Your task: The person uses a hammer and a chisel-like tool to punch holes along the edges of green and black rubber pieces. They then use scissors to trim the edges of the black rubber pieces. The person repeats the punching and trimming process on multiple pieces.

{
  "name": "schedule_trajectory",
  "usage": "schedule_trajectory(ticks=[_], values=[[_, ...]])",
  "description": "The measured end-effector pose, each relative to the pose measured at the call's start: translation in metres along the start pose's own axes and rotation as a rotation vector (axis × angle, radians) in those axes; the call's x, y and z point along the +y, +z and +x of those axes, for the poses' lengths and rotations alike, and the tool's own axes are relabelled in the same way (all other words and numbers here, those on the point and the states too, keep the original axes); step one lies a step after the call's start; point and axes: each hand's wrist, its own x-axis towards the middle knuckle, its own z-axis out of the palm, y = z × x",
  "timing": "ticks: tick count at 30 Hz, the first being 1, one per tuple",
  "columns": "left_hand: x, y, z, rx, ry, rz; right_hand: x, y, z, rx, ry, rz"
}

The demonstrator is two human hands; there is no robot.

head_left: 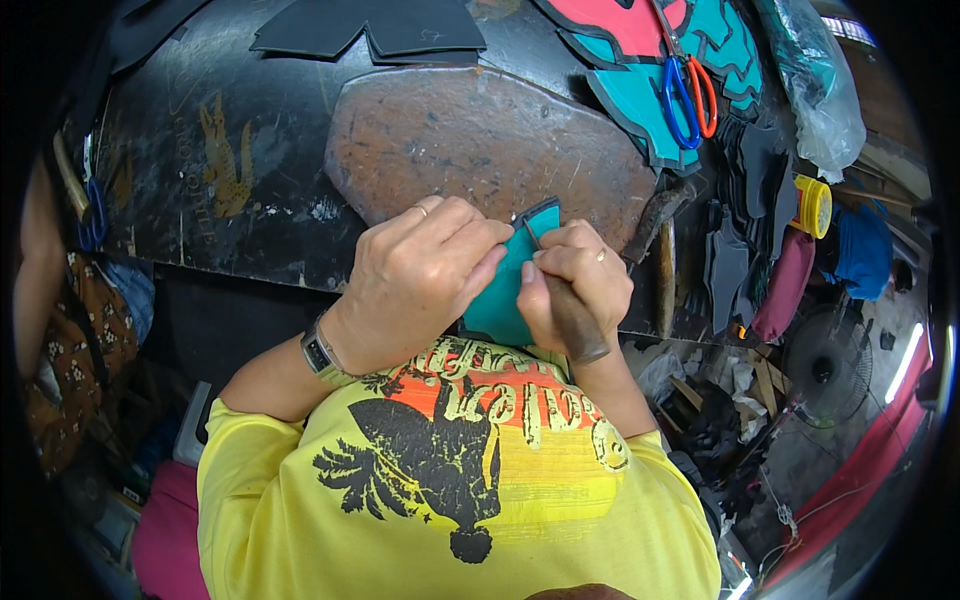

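Note:
My left hand (420,270) presses and holds a teal cut piece (505,300) with a dark edge against the front of a worn brown cutting slab (480,140). My right hand (575,275) grips a knife with a dark wooden handle (578,325); its thin blade (531,236) meets the upper edge of the teal piece, between my two hands. A ring shows on each hand and a watch on my left wrist.
Black cut pieces (380,25) lie at the back of the dark bench (230,200). Teal and red pieces (650,60) with blue- and orange-handled scissors (688,95) lie back right. A hammer (655,215), dark scraps, a yellow tape roll (812,205) and a plastic bag sit right.

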Motion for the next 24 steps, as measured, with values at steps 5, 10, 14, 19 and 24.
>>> schedule_trajectory(ticks=[5, 10, 14, 19, 24], values=[[-0.001, 0.003, 0.000, 0.027, 0.016, -0.019, 0.010, -0.010, -0.002, 0.032, 0.186, 0.374], [-0.001, 0.003, 0.000, 0.027, 0.030, -0.011, 0.008, -0.011, -0.002, -0.028, 0.166, 0.231], [0.001, 0.000, -0.002, 0.051, -0.003, 0.029, 0.004, -0.004, 0.000, -0.034, 0.042, 0.123], [-0.002, 0.003, -0.003, 0.091, 0.016, 0.017, 0.003, -0.001, -0.002, -0.005, 0.045, 0.137], [-0.003, 0.006, -0.004, 0.095, 0.025, 0.016, 0.006, -0.010, -0.001, -0.003, 0.158, 0.298]])
